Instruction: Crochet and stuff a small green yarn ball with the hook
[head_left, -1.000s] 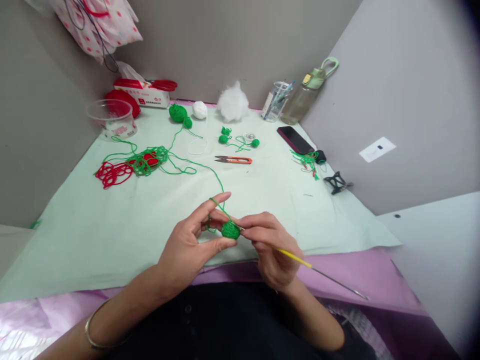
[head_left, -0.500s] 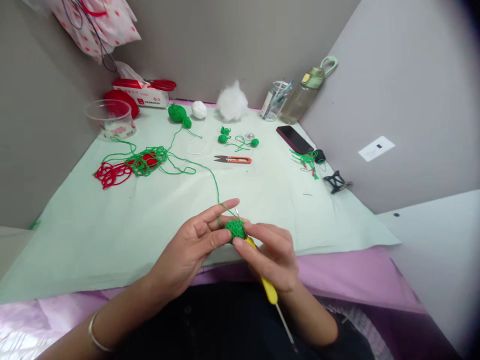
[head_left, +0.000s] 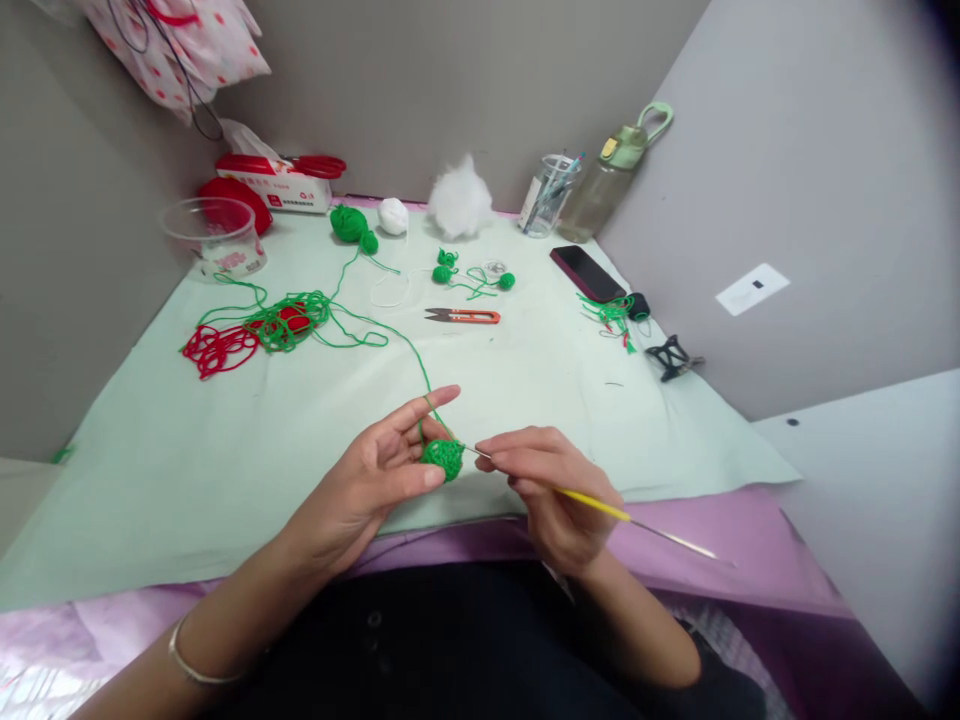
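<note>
Between the thumb and fingers of my left hand [head_left: 382,465] is a small green crocheted piece [head_left: 443,459]. Green yarn [head_left: 409,345] loops over the raised index finger of that hand and runs back to a tangle of green and red yarn [head_left: 289,322]. My right hand [head_left: 559,490] grips a crochet hook with a yellow handle [head_left: 596,503]. The hook's thin tip meets the right edge of the green piece, and its far metal end points to the lower right.
Beyond my hands lie orange snips [head_left: 472,316], small green crocheted pieces [head_left: 442,273], a green yarn ball [head_left: 349,223], a white ball [head_left: 393,216] and white stuffing [head_left: 460,200]. A phone [head_left: 587,273], bottle [head_left: 604,185] and black stand [head_left: 673,358] are at the right.
My right hand has moved right, away from the green piece, and the hook has swung from steep to nearly level. My left hand and the piece have shifted slightly left.
</note>
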